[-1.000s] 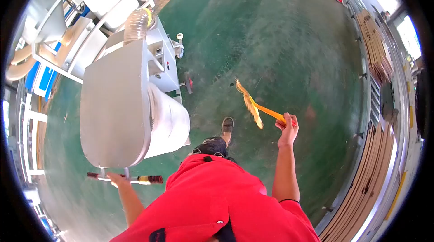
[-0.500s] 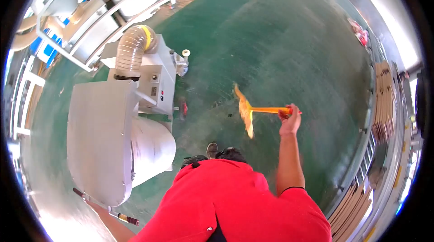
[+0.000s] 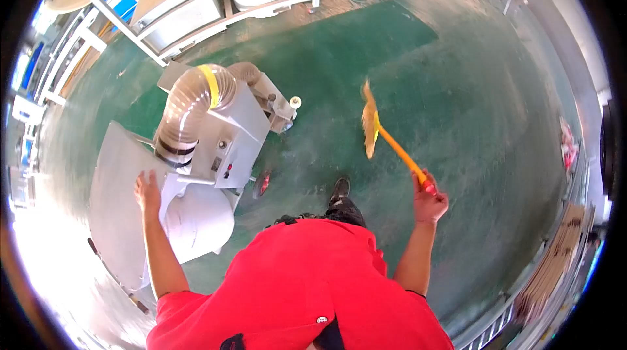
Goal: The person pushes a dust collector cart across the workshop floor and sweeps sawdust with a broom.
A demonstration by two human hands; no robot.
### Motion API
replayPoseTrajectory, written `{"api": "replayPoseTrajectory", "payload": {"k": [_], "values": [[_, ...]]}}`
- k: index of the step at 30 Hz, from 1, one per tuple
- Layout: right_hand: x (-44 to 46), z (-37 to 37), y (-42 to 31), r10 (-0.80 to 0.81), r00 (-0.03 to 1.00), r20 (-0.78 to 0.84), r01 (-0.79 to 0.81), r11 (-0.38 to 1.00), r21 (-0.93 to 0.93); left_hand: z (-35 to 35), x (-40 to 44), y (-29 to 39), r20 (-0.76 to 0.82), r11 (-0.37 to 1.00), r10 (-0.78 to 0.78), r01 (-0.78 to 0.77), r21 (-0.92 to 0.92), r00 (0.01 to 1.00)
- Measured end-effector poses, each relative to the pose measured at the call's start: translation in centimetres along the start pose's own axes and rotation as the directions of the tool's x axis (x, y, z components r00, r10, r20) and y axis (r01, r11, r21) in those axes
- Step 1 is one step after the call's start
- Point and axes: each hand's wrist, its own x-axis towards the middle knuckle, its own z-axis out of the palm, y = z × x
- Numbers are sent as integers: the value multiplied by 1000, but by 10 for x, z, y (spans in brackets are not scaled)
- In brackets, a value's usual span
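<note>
My right hand [image 3: 430,200] is wrapped around the orange handle of a broom [image 3: 400,147], near the red end of its grip. The broom's tan bristles [image 3: 368,124] point away from me above the green floor; whether they touch it I cannot tell. My left hand [image 3: 147,192] is at the flat grey panel [image 3: 116,200] of a wheeled machine, fingers stretched out and holding nothing. Beside that hand, a clear ribbed hose [image 3: 186,108] with a yellow band curves over the machine's grey control box [image 3: 238,131]. Under the panel sits a white rounded drum or bag [image 3: 199,219].
Green floor [image 3: 483,115] with pale dust spreads ahead. A white metal frame [image 3: 222,16] with containers stands at the far left. Stacked cardboard [image 3: 552,258] lines the right wall, near a red-and-white bundle [image 3: 568,144]. My shoe [image 3: 341,188] is on the floor below the broom.
My left hand has come up from the handle bar onto the panel. My view has shifted, and the broom's handle now slants down to the right. My right hand still grips it.
</note>
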Motion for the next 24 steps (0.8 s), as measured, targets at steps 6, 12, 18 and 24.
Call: {"api": "replayPoseTrajectory", "payload": {"k": [6, 12, 18, 24], "values": [[178, -52, -34, 394, 827, -401, -548, 726, -416, 17, 17, 161, 6, 998, -8, 8, -58, 1000], [309, 29, -18, 483, 673, -560, -375, -430, -821, 32, 82, 284, -232, 992, 95, -112, -59, 968], [443, 53, 6, 247, 775, -582, 221, -968, -116, 70, 179, 460, -285, 925, 142, -230, -303, 948], [562, 158, -22, 353, 851, -390, 155, -877, -455, 142, 237, 589, 34, 809, 311, -246, -534, 950]]}}
